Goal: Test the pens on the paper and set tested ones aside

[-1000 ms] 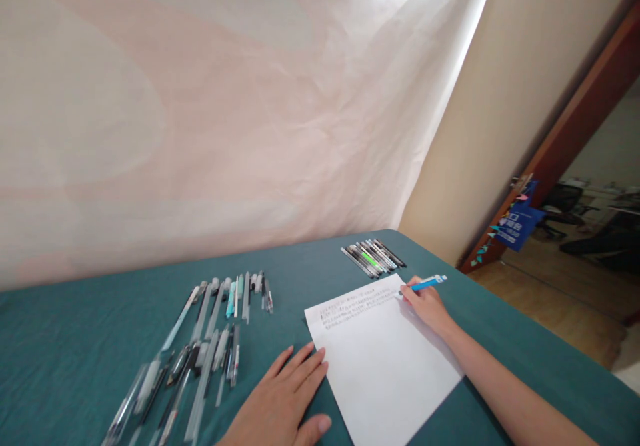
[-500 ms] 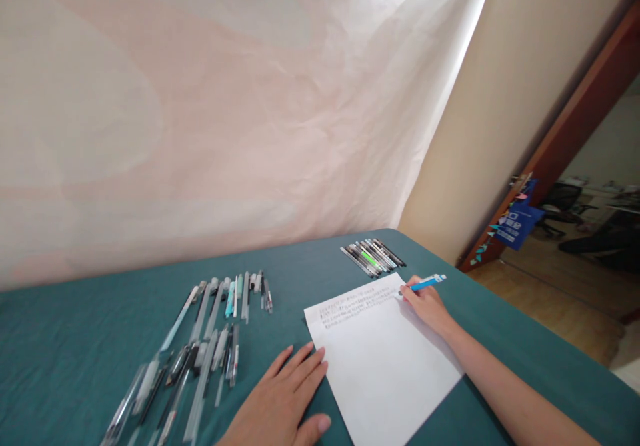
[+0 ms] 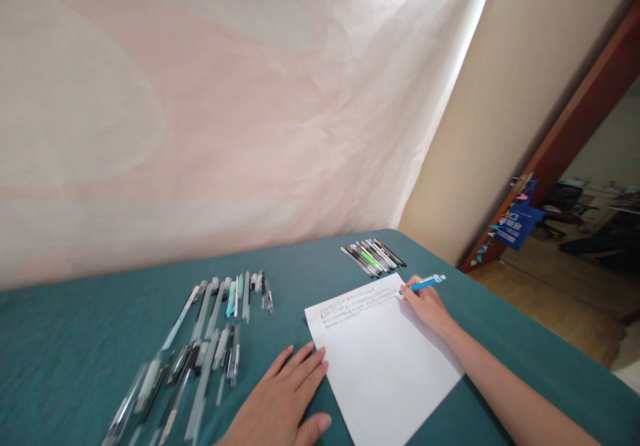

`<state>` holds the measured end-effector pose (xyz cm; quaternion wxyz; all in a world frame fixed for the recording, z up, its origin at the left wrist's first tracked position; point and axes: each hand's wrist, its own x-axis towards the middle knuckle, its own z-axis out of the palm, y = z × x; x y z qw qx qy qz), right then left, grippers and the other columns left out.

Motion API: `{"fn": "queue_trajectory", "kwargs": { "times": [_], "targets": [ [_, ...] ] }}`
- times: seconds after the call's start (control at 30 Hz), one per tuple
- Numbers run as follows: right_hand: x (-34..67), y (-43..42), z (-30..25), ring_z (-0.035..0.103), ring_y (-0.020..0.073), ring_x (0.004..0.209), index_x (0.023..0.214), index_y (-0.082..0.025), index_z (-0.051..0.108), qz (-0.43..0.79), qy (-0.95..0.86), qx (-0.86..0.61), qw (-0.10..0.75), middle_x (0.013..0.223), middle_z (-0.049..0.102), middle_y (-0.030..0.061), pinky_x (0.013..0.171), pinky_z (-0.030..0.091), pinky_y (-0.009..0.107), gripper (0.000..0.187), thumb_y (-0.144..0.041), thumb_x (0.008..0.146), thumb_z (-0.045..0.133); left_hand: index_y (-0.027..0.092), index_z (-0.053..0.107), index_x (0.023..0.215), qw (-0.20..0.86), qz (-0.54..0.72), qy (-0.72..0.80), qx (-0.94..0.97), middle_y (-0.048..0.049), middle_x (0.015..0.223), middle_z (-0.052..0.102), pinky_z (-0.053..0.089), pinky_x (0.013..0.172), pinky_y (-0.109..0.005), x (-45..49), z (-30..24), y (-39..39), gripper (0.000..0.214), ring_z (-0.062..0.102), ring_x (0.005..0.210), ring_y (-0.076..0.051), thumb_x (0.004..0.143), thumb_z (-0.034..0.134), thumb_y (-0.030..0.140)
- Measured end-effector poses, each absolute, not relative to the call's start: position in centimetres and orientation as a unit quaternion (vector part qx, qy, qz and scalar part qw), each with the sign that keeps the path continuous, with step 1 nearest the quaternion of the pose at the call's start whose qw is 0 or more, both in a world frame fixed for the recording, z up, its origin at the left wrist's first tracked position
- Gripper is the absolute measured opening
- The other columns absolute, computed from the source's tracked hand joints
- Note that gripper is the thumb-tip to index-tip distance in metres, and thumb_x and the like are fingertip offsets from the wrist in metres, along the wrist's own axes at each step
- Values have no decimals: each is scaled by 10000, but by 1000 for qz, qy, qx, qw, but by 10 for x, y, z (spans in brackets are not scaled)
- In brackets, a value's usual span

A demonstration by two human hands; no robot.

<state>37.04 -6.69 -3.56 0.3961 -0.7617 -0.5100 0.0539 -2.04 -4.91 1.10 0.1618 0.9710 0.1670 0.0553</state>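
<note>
My right hand (image 3: pixel 426 303) is closed around a blue pen (image 3: pixel 424 283) with a white end. The pen's tip meets the upper right part of a white sheet of paper (image 3: pixel 380 366). Several lines of small dark handwriting (image 3: pixel 355 308) run across the top of the sheet; the words are too small to read. My left hand (image 3: pixel 287 396) lies flat, palm down, fingers spread, with its fingertips at the sheet's left edge.
A green cloth (image 3: pixel 280 339) covers the table. To the left lie many pens in two rough rows, a near row (image 3: pixel 200 373) and a far row (image 3: pixel 245 296). Another row of pens (image 3: pixel 373 257), one bright green, lies beyond the paper. A pale curtain (image 3: pixel 225 113) hangs behind.
</note>
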Motion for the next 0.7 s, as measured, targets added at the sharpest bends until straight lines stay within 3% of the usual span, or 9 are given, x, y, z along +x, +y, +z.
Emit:
{"fn": "queue_trajectory", "kwargs": {
  "times": [0.23,0.43,0.6,0.7],
  "targets": [
    [370,-66,-34,483,144,542,612,-204,493,62,-508,-758,405,532,512,-39,538,335,252,235,-382,762,458,288,197,1399,171,30,175,969,-7,1454,226,188,1072,-503,-20,13,-50,528,230,1325,-253,913,287,474],
    [370,-67,-36,452,127,504,604,-198,483,76,-500,-748,430,508,480,-44,492,327,237,221,-363,750,479,298,215,1393,183,67,167,966,-18,1443,267,191,1074,-494,-22,9,-49,531,257,1314,-260,904,355,448],
    [368,-69,-35,461,127,461,693,-191,494,91,-486,-737,460,509,503,-26,450,354,236,290,-436,818,402,293,234,1390,184,71,165,966,-32,1439,281,205,1066,-500,-22,9,-48,528,266,1310,-270,901,360,446],
    [357,-70,-26,549,160,560,818,-181,546,101,-507,-723,458,641,603,19,510,411,256,289,-446,818,431,281,257,1386,179,80,163,967,-43,1437,296,223,1062,-493,-23,7,-48,532,283,1303,-275,895,369,452]
  ]
}}
